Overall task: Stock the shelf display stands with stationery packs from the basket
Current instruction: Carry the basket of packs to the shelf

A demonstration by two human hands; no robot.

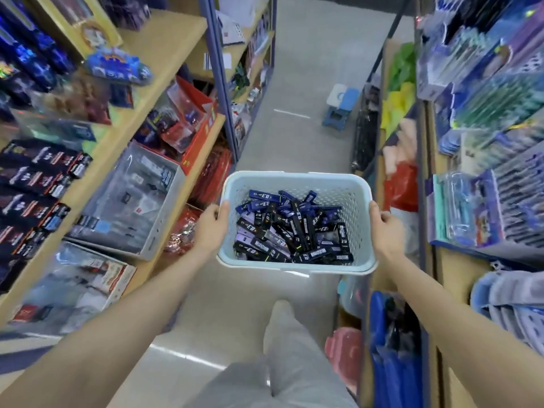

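Note:
A pale blue perforated basket (pixel 294 179) hangs in the middle of the aisle, carried in front of me. Several black and dark blue stationery packs (pixel 291 228) lie heaped inside it. My left hand (pixel 212 223) grips the basket's left rim, thumb over the edge. My right hand (pixel 386 228) grips the right rim the same way. On the left shelf, black display stands (pixel 38 184) hold similar dark packs with red lettering.
Wooden shelves with blue uprights line both sides of a narrow grey-floored aisle. A grey box (pixel 129 201) and a red box (pixel 191 125) sit on the left shelf. A small blue and white step stool (pixel 341 108) stands further down the aisle. My leg (pixel 282 348) is below the basket.

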